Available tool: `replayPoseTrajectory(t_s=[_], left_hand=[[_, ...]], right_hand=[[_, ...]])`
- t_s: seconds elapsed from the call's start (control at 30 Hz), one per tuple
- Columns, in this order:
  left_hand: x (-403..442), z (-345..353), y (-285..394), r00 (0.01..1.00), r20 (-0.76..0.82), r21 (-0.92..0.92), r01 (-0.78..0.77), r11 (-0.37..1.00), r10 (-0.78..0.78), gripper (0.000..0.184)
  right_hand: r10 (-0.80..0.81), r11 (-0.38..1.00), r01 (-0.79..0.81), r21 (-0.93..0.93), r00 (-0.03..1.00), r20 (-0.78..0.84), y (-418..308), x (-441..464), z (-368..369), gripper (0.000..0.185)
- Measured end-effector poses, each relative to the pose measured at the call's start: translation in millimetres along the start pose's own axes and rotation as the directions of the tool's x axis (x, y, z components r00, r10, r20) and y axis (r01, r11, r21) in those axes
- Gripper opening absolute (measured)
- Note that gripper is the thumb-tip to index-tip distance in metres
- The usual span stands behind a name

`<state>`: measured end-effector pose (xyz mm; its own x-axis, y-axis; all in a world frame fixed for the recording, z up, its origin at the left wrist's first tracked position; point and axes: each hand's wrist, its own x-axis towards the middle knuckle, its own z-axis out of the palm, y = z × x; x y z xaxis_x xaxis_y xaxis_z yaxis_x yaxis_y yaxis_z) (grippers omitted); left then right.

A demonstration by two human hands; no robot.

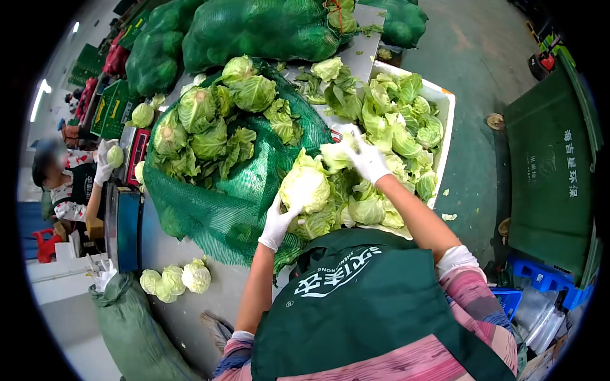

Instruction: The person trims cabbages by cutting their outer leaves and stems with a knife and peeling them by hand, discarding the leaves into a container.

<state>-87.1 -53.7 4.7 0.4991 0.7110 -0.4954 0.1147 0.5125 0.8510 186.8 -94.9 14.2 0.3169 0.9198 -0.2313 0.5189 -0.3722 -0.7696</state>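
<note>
My left hand (pixel 278 223), in a white glove, is wrapped round the lower left side of a pale green cabbage (pixel 306 188). My right hand (pixel 367 159), also gloved in white, grips a pale cabbage leaf (pixel 335 156) just above and to the right of that head. A small red and silver object (pixel 337 135) shows by the right fingers; its kind is unclear. Left of my hands, an opened green mesh bag (pixel 238 206) holds several leafy cabbages (pixel 206 136). Right of them, a white foam box (pixel 447 127) is heaped with loose cabbage leaves (pixel 401 136).
Full green mesh bags (pixel 260 35) lie across the far side. Several trimmed cabbages (pixel 173 281) sit on the table at lower left, near a green sack (pixel 136 330). A co-worker's gloved hand (pixel 103 162) holds a cabbage at far left. A green bin (pixel 549 165) stands right.
</note>
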Motion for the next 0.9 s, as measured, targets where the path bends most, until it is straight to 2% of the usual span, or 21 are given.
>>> replayPoseTrajectory(t_s=[0.07,0.1,0.13,0.17,0.2,0.23,0.27,0.33,0.37,0.4,0.47,0.5,0.53,0.6,0.67,0.7,0.73,0.77,0.8,0.87,0.9], left_hand=[[5.9,2.7,10.9,0.997,0.074,0.153,-0.046,0.987,0.035,0.081],[16.9,-1.4,19.9,0.913,0.197,0.523,-0.406,0.750,0.357,0.086],[16.9,0.4,21.6,0.909,0.190,0.529,-0.413,0.741,0.371,0.088],[19.7,0.8,25.0,0.913,0.067,0.590,-0.361,0.723,0.401,0.086],[23.8,0.7,29.8,0.900,-0.055,0.642,-0.300,0.705,0.433,0.084],[23.0,7.2,34.7,0.845,-0.269,0.681,-0.172,0.712,0.461,0.079],[23.2,13.6,39.1,0.820,-0.345,0.703,-0.096,0.705,0.456,0.075],[40.1,18.2,15.3,0.906,-0.341,0.554,-0.021,0.832,0.250,0.077],[44.7,25.8,-2.0,0.956,-0.248,0.325,-0.071,0.943,0.157,0.087],[48.0,34.6,-15.1,0.938,-0.299,0.392,-0.046,0.919,0.174,0.097],[48.0,51.4,-11.5,0.877,-0.366,0.513,-0.089,0.854,0.312,0.101],[45.5,51.9,-7.4,0.914,-0.317,0.374,-0.126,0.919,0.254,0.097],[36.5,58.7,9.1,0.931,-0.294,0.329,-0.117,0.937,0.219,0.096],[31.6,57.7,19.8,0.945,-0.261,0.358,-0.094,0.929,0.197,0.096],[35.8,50.3,10.8,0.948,-0.229,0.328,-0.139,0.934,0.221,0.097],[33.7,48.5,10.7,0.946,-0.215,0.377,-0.149,0.914,0.242,0.097],[34.4,47.3,12.6,0.944,-0.194,0.425,-0.164,0.890,0.266,0.096],[33.7,46.4,14.9,0.921,-0.167,0.553,-0.208,0.807,0.352,0.097],[32.7,48.8,25.2,0.923,-0.161,0.553,-0.208,0.807,0.349,0.097],[32.1,54.3,49.8,0.834,0.205,0.875,-0.390,0.286,0.513,0.098],[39.5,49.3,49.0,0.856,0.242,0.852,-0.413,0.323,0.458,0.103]], right_hand=[[-0.134,0.991,0.133,0.022,0.988,0.074,-7.5,-0.7,10.9,0.068],[-0.190,0.982,0.188,0.025,0.974,0.123,-11.4,-0.3,17.0,0.069],[-0.215,0.976,0.219,0.001,0.958,0.189,-13.7,-0.9,24.0,0.068],[-0.300,0.954,0.300,0.022,0.946,0.126,-7.9,0.7,34.6,0.067],[-0.305,0.952,0.304,0.022,0.943,0.132,-2.6,0.1,37.1,0.067],[-0.175,0.984,0.175,0.017,0.976,0.128,-8.4,-2.2,30.3,0.066],[-0.046,0.999,0.045,0.010,0.992,0.120,-14.4,-2.6,23.9,0.065],[-0.011,0.998,0.016,-0.054,0.996,0.087,-17.7,-8.6,28.1,0.062],[-0.040,0.991,0.047,-0.124,0.998,0.057,-13.0,-9.5,35.3,0.059],[-0.069,0.978,0.073,-0.195,0.997,0.029,-10.5,-11.9,39.7,0.056],[-0.094,0.978,0.091,-0.187,0.996,-0.009,-8.9,-15.6,37.1,0.049],[-0.044,0.995,0.035,-0.091,0.994,-0.101,2.9,-13.2,38.1,0.044],[0.012,1.000,-0.011,0.008,0.983,-0.185,16.6,-10.5,38.1,0.039],[0.272,0.961,-0.273,-0.046,0.962,-0.024,48.2,7.6,25.0,0.037],[0.231,0.945,-0.256,-0.205,0.963,-0.135,70.6,17.4,25.6,0.039],[0.245,0.931,-0.245,-0.271,0.969,-0.035,73.0,18.6,16.6,0.049],[0.244,0.932,-0.246,-0.264,0.969,-0.042,57.4,14.9,6.4,0.049],[0.151,0.975,-0.159,-0.154,0.987,-0.061,41.1,9.7,1.7,0.053],[0.061,0.997,-0.066,-0.050,0.994,-0.087,26.2,4.6,-2.6,0.058],[-0.027,0.995,0.032,-0.091,0.998,0.064,-1.2,-2.5,-11.3,0.063],[-0.112,0.987,0.115,-0.109,0.993,0.027,2.4,-1.1,0.7,0.056]])
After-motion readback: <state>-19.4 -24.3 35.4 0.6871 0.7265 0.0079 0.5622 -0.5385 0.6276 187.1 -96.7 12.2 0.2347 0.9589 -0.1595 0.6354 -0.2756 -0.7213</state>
